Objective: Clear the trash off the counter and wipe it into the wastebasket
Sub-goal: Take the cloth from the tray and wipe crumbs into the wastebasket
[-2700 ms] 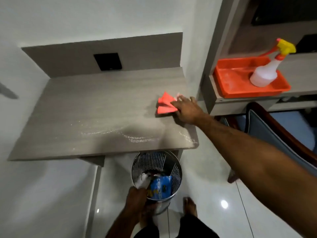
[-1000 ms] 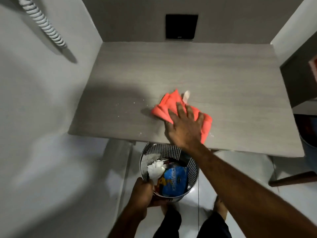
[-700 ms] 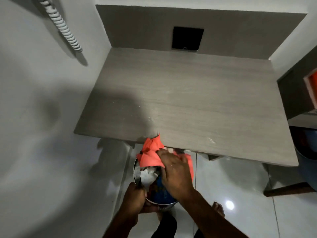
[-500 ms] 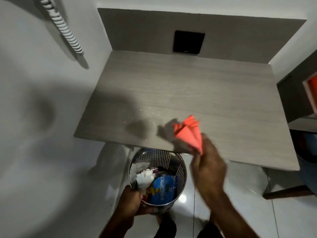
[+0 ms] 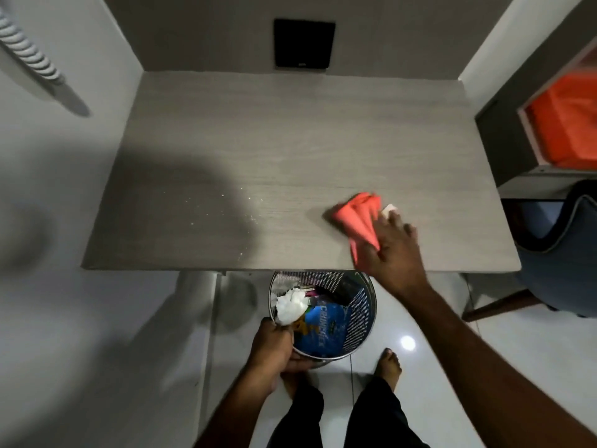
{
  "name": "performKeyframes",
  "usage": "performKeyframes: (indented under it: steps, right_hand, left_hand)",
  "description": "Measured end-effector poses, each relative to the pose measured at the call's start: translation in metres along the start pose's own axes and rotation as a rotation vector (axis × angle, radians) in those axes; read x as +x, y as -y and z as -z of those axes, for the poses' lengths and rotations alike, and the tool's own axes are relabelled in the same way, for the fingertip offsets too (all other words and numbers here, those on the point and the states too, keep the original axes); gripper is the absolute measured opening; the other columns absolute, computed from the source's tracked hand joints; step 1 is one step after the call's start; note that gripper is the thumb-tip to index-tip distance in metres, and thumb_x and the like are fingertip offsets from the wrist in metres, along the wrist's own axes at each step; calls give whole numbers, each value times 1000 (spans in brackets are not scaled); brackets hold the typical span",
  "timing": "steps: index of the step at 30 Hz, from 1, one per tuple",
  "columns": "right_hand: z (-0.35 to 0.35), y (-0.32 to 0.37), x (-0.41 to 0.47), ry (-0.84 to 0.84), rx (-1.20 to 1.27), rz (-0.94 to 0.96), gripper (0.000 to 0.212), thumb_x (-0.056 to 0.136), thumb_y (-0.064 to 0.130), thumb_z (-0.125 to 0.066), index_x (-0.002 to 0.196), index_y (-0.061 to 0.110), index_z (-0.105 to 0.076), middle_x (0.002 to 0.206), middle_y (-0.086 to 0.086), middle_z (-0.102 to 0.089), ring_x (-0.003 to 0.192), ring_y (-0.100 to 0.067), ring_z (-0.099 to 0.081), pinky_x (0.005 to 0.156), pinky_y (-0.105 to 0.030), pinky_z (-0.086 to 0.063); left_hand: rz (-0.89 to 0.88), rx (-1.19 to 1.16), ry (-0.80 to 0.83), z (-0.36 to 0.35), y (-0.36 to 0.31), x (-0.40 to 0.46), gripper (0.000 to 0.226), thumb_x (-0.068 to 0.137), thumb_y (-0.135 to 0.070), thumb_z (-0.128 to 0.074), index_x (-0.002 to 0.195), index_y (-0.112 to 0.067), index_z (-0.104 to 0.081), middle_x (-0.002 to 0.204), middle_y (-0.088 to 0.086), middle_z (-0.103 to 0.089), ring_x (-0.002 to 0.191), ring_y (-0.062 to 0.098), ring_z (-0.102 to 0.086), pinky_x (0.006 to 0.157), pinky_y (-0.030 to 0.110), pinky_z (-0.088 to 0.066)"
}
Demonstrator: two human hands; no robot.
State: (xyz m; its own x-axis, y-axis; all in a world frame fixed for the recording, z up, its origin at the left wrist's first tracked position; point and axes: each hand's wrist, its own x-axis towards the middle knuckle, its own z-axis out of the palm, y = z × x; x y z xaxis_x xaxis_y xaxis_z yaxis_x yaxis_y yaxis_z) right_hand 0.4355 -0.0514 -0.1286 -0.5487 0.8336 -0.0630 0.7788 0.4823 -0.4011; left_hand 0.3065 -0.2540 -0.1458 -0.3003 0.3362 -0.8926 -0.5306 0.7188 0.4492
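Note:
My right hand point(image 5: 392, 250) presses an orange cloth point(image 5: 358, 218) flat on the grey wood-grain counter point(image 5: 290, 140), near its front right. A small pale scrap point(image 5: 388, 209) lies at the cloth's right edge, by my fingertips. Fine white crumbs point(image 5: 223, 208) are scattered on the front left of the counter. Just below the counter's front edge, my left hand point(image 5: 274, 347) grips the near rim of a silver mesh wastebasket point(image 5: 361, 318). Inside it are a crumpled white tissue point(image 5: 292, 305) and a blue snack wrapper point(image 5: 323, 331).
Walls close the counter in on the left and back, with a black wall plate point(image 5: 303, 43) behind. An orange tray point(image 5: 565, 124) sits on a shelf at right. A blue-cushioned chair point(image 5: 555, 240) stands beside the counter's right end. My bare feet point(image 5: 389, 367) are on the glossy white tiles.
My right hand swept the cloth off the front edge over the wastebasket, lifted it, and has set it back down further right on the counter. My left hand kept hold of the basket.

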Motion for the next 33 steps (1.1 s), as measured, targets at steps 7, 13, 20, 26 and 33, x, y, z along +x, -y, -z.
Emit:
performKeyframes:
  steps: [7, 13, 20, 26, 33]
  right_hand:
    - [-49, 91, -89, 17, 298, 235, 68, 66, -10, -64, 130, 11, -61, 140, -16, -55, 136, -30, -38, 109, -54, -36]
    - [-7, 111, -22, -313, 364, 218, 65, 75, 0, -63, 138, 15, -51, 139, -16, -55, 129, -34, -51, 109, -47, -39]
    - [-42, 110, 55, -122, -232, -322, 65, 85, 41, -33, 142, 11, -42, 153, -24, -33, 139, -41, -30, 113, -55, -23]
    - [-79, 196, 90, -75, -213, -104, 63, 89, 46, -30, 143, 16, -41, 152, -22, -37, 138, -39, -33, 111, -53, -27]
    - [-109, 257, 96, 47, -285, 347, 60, 86, 48, -39, 138, 20, -48, 149, -16, -43, 134, -36, -39, 108, -51, -31]
  left_hand:
    - [57, 0, -61, 25, 18, 1, 28, 95, 0, -43, 106, -4, -69, 98, 26, -74, 77, 38, -75, 56, 46, -64]
    - [74, -53, -107, 76, 5, -13, 23, 94, -2, -53, 92, -9, -74, 88, 20, -77, 67, 37, -76, 48, 42, -62]
    - [50, -172, -144, 129, -1, -8, 25, 89, -24, -73, 104, -3, -69, 105, 26, -72, 70, 37, -77, 47, 41, -61]
    - [20, -169, -150, 155, -3, 9, 21, 92, -22, -65, 107, -8, -72, 97, 23, -77, 72, 35, -78, 57, 42, -63]
    - [-37, -108, -135, 166, -7, 9, 22, 95, -5, -51, 106, -7, -70, 93, 20, -79, 70, 32, -78, 55, 38, -63]
